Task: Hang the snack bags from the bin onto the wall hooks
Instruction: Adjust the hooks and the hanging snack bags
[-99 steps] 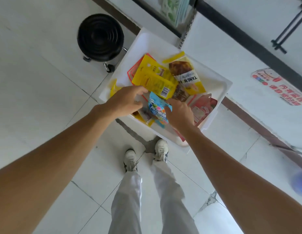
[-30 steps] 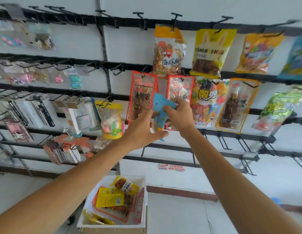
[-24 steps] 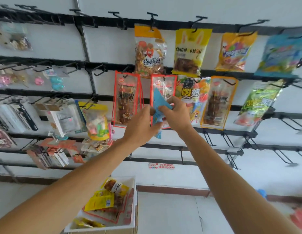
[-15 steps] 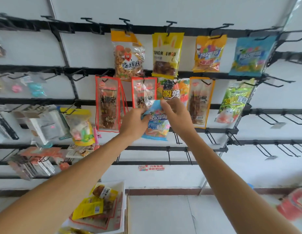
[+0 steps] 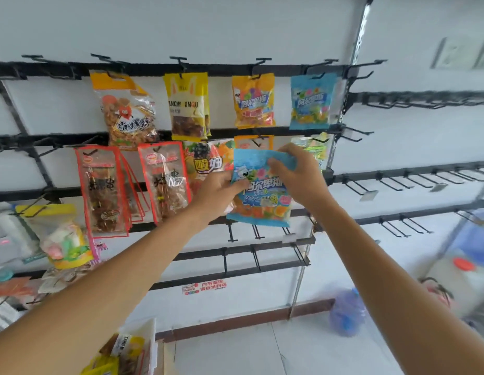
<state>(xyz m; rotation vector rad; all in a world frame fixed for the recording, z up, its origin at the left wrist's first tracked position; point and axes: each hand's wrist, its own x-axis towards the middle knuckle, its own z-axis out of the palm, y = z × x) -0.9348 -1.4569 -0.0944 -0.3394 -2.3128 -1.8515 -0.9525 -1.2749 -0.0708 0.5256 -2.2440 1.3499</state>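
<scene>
left hand [image 5: 216, 190], right hand [image 5: 297, 174] both pinch blue candy bag [image 5: 262, 204] | risk: top corner bunched under right hand, hook [image 5: 356, 130] at right edge of rack [image 5: 143, 70] may miss hole, bag falls

I see both hands raised to the wall rack. My left hand [image 5: 217, 192] pinches the left edge of a blue candy bag [image 5: 259, 190], and my right hand [image 5: 295, 171] grips its top right corner. A matching blue bag [image 5: 311, 102] hangs on the top rail, the white bin [image 5: 143, 334] sits below left.
</scene>
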